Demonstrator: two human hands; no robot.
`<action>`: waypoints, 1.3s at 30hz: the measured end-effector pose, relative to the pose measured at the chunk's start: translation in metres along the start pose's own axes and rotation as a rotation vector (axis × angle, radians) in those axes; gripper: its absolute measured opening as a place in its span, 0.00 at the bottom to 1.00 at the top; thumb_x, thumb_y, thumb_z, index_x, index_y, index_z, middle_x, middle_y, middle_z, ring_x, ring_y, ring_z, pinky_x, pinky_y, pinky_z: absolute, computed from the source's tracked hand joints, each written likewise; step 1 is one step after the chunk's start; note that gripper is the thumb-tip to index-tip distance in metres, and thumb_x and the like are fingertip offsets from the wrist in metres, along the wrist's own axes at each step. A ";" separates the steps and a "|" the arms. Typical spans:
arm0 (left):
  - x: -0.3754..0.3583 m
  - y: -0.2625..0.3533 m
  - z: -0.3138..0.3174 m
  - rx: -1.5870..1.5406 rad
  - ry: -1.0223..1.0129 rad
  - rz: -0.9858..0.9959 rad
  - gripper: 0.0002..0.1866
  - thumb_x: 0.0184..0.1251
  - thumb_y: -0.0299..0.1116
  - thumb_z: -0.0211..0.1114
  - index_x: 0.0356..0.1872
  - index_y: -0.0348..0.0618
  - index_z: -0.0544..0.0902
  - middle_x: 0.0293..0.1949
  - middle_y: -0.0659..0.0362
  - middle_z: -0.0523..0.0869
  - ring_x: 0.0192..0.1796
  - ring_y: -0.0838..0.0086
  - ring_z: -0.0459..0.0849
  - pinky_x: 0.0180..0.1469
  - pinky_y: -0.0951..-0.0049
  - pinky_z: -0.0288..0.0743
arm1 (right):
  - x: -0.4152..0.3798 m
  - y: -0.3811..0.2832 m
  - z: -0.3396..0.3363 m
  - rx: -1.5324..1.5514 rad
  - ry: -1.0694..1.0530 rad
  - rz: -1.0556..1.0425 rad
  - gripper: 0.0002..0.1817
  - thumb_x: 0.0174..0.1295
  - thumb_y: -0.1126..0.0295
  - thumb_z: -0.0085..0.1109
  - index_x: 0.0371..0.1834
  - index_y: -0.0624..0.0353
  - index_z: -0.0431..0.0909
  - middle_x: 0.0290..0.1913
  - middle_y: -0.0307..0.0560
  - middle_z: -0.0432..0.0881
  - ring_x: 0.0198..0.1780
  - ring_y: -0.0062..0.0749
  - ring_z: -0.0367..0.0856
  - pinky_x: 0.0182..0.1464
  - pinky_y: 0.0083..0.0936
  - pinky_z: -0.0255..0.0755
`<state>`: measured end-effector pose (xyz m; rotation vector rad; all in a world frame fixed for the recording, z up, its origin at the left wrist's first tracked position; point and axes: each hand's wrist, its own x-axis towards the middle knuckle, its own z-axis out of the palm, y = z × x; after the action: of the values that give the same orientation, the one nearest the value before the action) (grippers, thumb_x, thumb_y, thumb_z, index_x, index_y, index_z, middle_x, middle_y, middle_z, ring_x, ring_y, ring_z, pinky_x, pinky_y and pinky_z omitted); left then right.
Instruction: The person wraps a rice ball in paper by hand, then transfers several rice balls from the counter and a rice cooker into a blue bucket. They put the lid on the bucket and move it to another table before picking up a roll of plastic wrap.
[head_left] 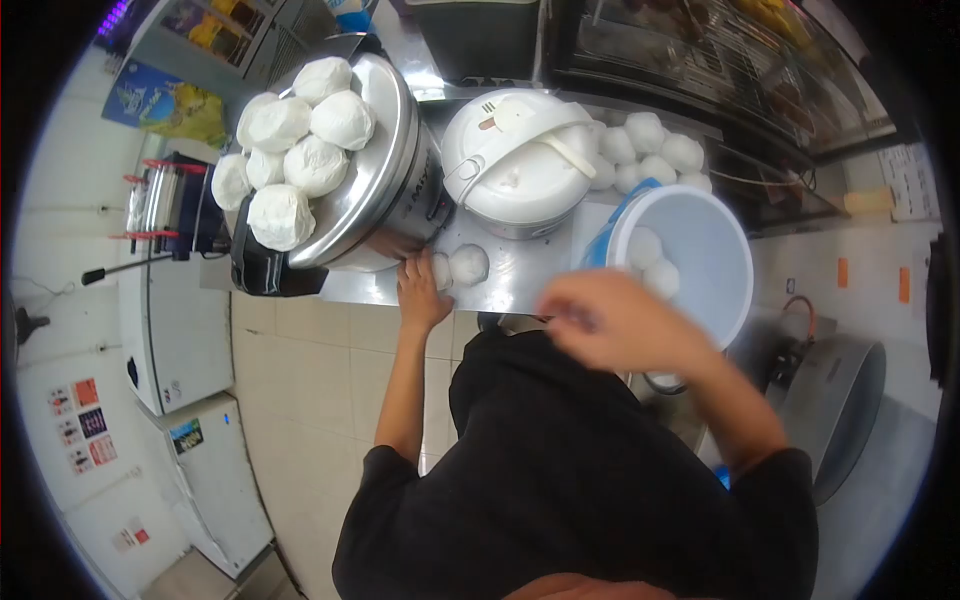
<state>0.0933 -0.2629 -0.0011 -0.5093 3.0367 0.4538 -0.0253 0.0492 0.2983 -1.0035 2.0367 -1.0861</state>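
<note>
My left hand (422, 292) lies at the front edge of the metal counter, its fingers bent round a small white ball (441, 270) that they partly hide. Touching or very near that one, on its right, is another white ball (469, 265). My right hand (605, 318) is over the counter's front edge, left of a white bucket (735, 250). Its fingers look curled but are smeared by motion, and I cannot see anything in them. Inside the bucket, white balls (659, 278) rest against the left wall.
Several larger, wrinkled white lumps (281, 216) sit on the lid of a big steel cooker (405, 170). Beside it stands a white rice cooker (515, 170) with its lid down. More white balls (645, 132) lie behind the bucket. A glass display case (690, 60) is at the back.
</note>
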 end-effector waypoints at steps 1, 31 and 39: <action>0.000 0.009 -0.002 0.005 0.012 -0.016 0.60 0.44 0.39 0.80 0.85 0.54 0.60 0.73 0.43 0.69 0.73 0.36 0.69 0.68 0.39 0.76 | 0.016 0.013 0.036 -0.010 -0.061 -0.029 0.13 0.60 0.68 0.65 0.48 0.58 0.85 0.37 0.56 0.87 0.43 0.54 0.88 0.51 0.47 0.80; -0.014 0.034 0.008 -0.517 0.035 -0.174 0.42 0.45 0.39 0.84 0.66 0.45 0.76 0.57 0.40 0.83 0.58 0.43 0.85 0.62 0.50 0.79 | -0.069 0.128 -0.062 -0.481 -0.055 0.493 0.45 0.48 0.66 0.79 0.74 0.48 0.72 0.61 0.63 0.80 0.61 0.59 0.84 0.61 0.47 0.81; -0.005 0.164 -0.151 -0.854 0.086 0.257 0.41 0.47 0.30 0.81 0.68 0.40 0.78 0.60 0.49 0.83 0.62 0.58 0.83 0.66 0.59 0.77 | -0.044 0.243 -0.006 -0.955 -0.192 0.238 0.43 0.54 0.67 0.71 0.78 0.48 0.70 0.63 0.61 0.79 0.61 0.59 0.84 0.58 0.46 0.83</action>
<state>0.0480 -0.1571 0.1898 -0.1297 2.8478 1.7935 -0.0876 0.1796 0.0977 -1.1749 2.4370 0.1734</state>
